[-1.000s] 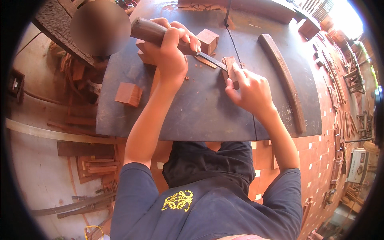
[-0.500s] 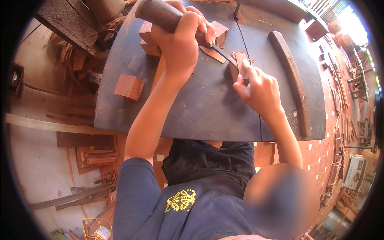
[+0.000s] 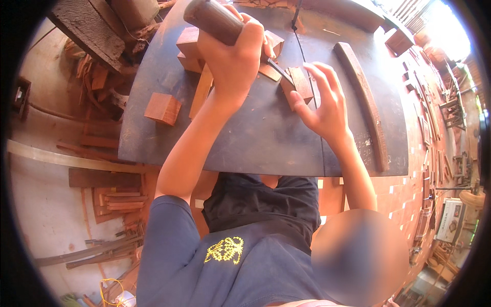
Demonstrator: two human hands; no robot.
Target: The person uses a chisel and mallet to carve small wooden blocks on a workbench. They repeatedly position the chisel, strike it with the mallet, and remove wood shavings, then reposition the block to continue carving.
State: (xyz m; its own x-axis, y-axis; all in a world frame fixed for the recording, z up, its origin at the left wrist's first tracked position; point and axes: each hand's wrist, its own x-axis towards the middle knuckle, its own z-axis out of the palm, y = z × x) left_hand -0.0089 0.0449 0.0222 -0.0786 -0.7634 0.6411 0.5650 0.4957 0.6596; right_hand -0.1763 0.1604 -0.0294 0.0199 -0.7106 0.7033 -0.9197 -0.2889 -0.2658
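Observation:
My left hand (image 3: 232, 64) is closed round a chisel with a thick, dark wooden handle (image 3: 212, 21). Its narrow metal blade (image 3: 279, 70) slants down to the right, the tip over a small reddish-brown wood block (image 3: 297, 84). Beside that block is my right hand (image 3: 327, 110), its fingers spread and raised. The thumb is close against the block's near side; whether it touches I cannot tell. Left of my left forearm stands another wood block (image 3: 162, 108). More blocks (image 3: 189, 43) and a pale wood strip (image 3: 202, 92) lie partly hidden behind my left hand and wrist.
All this is on a dark tabletop (image 3: 245, 138) with a seam running through it. A long, dark, slightly curved wood bar (image 3: 364, 102) lies right of my right hand. Stacked timber (image 3: 123, 199) is on the left, and a reddish tiled floor (image 3: 404, 199) shows at right.
My right fingers have let go of the small block and spread apart. That block lies turned and slightly left of where it was pinched. The chisel stays in my left hand, lowered a little.

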